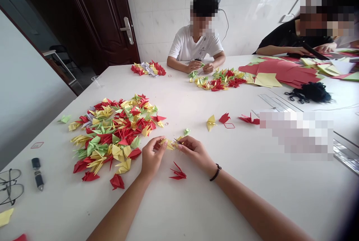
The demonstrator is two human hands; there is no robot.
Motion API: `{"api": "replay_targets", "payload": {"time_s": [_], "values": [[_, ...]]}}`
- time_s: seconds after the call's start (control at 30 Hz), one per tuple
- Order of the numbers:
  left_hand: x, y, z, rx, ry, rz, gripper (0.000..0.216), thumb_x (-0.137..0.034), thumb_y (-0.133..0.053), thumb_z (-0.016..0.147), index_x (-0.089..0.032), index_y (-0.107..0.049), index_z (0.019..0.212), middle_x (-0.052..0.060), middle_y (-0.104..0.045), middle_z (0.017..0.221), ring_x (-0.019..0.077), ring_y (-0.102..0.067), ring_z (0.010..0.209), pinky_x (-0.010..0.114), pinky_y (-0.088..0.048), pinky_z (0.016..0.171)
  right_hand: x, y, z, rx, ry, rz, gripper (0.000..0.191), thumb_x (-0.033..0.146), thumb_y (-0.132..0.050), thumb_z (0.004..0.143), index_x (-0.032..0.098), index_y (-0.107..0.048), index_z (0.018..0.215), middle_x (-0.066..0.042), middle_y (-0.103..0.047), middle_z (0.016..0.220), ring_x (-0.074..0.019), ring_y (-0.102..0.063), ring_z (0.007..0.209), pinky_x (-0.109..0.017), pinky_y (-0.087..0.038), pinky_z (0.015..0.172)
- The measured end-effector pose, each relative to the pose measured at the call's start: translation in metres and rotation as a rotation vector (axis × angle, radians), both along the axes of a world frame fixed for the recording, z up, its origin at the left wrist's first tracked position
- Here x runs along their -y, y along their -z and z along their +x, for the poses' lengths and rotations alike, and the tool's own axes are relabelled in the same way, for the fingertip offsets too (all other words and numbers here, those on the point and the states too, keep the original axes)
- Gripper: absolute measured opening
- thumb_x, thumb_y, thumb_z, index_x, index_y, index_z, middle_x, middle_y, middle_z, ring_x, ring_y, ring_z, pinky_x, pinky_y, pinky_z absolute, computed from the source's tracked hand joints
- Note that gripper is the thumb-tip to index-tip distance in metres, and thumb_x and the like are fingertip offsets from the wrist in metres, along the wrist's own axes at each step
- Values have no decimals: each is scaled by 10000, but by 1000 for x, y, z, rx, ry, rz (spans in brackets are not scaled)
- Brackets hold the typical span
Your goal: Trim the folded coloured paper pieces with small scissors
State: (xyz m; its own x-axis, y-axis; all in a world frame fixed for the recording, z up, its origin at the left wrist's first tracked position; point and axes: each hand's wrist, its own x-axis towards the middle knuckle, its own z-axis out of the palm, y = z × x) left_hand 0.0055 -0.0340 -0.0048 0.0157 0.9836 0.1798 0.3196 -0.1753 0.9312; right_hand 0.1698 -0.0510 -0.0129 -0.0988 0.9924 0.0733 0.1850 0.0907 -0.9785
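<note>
Between the thumb and fingers of my left hand (154,155) is a yellow paper crane (169,145), pinched just above the table. My right hand (196,151), with a dark band at its wrist, is closed on a thin dark pointed tool (176,141) whose tip meets the yellow paper; most of the tool is hidden by the fingers. Just behind the hands sits a small green folded piece (187,132). A red paper crane (178,173) lies on the table between my forearms. To the left spreads a big pile of red, yellow and green cranes (112,132).
Spectacles (11,188) and a dark pen (37,173) lie at left. Across the white table (224,196), a person (196,43) handles green paper beside more cranes (218,80). Another person bends over paper sheets (283,71) near black thread (310,92) and a ruler (269,101).
</note>
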Motion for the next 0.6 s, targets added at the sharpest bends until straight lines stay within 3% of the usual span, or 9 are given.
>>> {"api": "replay_targets", "payload": {"time_s": [0.6], "values": [[3,-1,1,27,-4,-21,235,-359,-562,703,-155,-604,812,6,-583,665,106,-520,584,204,-429,544,2,-7,-2,99,-16,22,241,411,-517,757,175,-533,803,39,-383,589,-96,-346,543,-230,-282,501]]}}
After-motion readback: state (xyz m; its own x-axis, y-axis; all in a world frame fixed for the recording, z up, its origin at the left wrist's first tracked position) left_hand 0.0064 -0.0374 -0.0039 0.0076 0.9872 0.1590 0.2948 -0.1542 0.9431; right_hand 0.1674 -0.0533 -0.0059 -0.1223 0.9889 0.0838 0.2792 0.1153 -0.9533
